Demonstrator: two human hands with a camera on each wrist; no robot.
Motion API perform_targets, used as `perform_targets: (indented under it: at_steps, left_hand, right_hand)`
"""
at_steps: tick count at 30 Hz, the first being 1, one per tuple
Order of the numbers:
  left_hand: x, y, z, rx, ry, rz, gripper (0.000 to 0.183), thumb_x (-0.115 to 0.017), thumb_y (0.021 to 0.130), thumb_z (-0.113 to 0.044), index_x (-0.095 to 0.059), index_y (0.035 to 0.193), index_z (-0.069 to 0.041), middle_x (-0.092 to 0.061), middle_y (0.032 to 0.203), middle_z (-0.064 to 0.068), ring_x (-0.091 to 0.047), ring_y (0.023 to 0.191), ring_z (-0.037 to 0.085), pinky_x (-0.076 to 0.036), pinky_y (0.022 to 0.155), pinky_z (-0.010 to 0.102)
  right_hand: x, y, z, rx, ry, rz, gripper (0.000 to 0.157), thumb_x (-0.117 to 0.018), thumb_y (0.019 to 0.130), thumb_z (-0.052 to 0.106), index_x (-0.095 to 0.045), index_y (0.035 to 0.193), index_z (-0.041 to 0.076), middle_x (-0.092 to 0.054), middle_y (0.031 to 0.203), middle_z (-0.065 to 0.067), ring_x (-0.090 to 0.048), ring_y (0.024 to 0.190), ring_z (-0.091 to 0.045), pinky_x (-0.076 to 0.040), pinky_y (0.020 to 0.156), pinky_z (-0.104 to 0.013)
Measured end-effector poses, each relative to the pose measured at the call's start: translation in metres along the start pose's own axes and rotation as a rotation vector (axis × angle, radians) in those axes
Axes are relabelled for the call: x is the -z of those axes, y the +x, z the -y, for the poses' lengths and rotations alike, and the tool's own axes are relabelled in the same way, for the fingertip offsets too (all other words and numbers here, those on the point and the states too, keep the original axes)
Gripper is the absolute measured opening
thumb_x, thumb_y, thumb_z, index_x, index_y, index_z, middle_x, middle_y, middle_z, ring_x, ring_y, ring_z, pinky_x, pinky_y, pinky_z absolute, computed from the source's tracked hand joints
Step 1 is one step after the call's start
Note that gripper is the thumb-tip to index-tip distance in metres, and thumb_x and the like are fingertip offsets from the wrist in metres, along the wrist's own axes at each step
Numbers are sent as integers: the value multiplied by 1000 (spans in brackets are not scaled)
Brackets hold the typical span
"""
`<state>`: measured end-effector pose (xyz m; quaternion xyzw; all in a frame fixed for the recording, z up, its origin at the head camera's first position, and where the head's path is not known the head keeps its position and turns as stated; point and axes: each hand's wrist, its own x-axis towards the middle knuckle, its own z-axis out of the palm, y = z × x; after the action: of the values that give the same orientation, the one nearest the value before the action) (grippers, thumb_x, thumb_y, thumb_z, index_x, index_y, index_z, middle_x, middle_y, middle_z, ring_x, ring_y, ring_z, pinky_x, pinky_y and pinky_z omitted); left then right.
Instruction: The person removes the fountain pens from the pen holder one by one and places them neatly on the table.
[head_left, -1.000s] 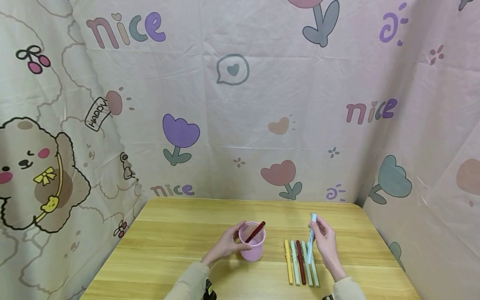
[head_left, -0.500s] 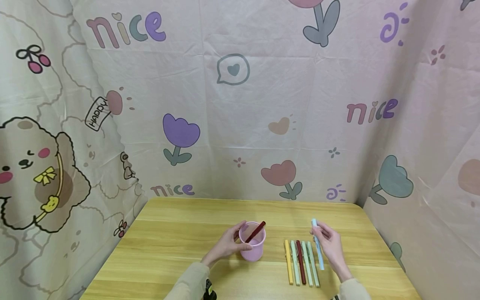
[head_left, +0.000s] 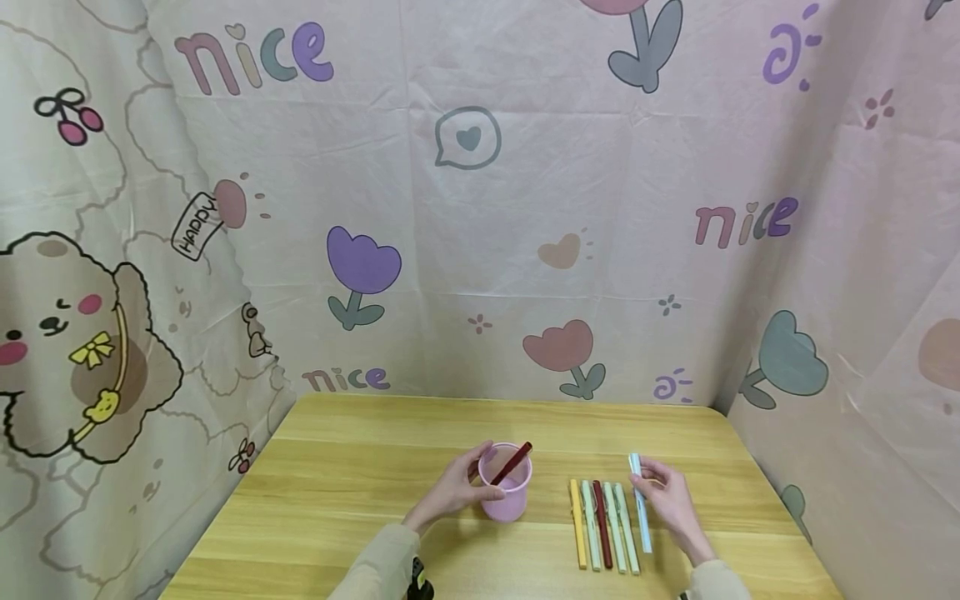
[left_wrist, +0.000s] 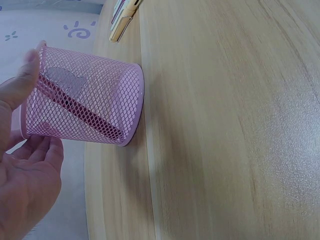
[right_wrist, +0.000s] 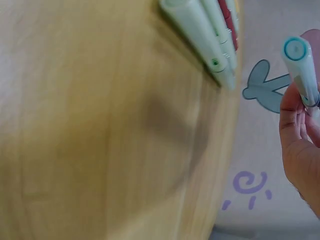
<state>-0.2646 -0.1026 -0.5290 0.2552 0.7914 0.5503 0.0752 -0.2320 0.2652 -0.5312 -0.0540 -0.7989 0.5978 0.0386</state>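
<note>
My left hand (head_left: pixel 450 493) holds a pink mesh pen cup (head_left: pixel 507 505) by its rim, thumb and fingers on either side. The cup (left_wrist: pixel 102 82) stands upright on the table, and a dark red pen (head_left: pixel 517 459) leans inside it with one end above the rim. Further right, my right hand (head_left: pixel 672 498) pinches a light blue pen (head_left: pixel 643 525) near its far end, the other end pointing back toward me. That pen (right_wrist: pixel 301 67) shows raised off the table in the right wrist view. It lies just right of a row of pens.
The row on the wooden table (head_left: pixel 352 467) has a yellow pen (head_left: pixel 577 525), several light green pens (head_left: pixel 625 529) and a dark red pen (head_left: pixel 602 525), side by side. A printed cloth (head_left: pixel 465 250) hangs behind the table and along both sides.
My right hand has moved right and toward me, carrying the light blue pen from over the row to its right side. My left hand and the cup have stayed put.
</note>
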Motion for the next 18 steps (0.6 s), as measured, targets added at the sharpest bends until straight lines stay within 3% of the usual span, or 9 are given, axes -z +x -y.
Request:
perform_targets:
  at_steps: [13, 18]
  left_hand:
    - [0, 0, 1, -26, -10, 13, 91, -81, 83, -7, -24, 150, 19, -40, 150, 38, -40, 140, 55, -36, 118, 59]
    - [0, 0, 1, -27, -6, 15, 91, -81, 83, -7, -25, 150, 19, -40, 150, 38, -40, 139, 55, -36, 117, 59]
  right_hand:
    - [4, 2, -15, -60, -28, 8, 54, -63, 95, 3, -44, 142, -13, -68, 108, -20, -67, 82, -15, -59, 72, -20]
    - [4, 3, -18, -81, -63, 3, 50, -64, 94, 2, -47, 139, -14, -67, 101, -13, -63, 80, -11, -58, 69, -20]
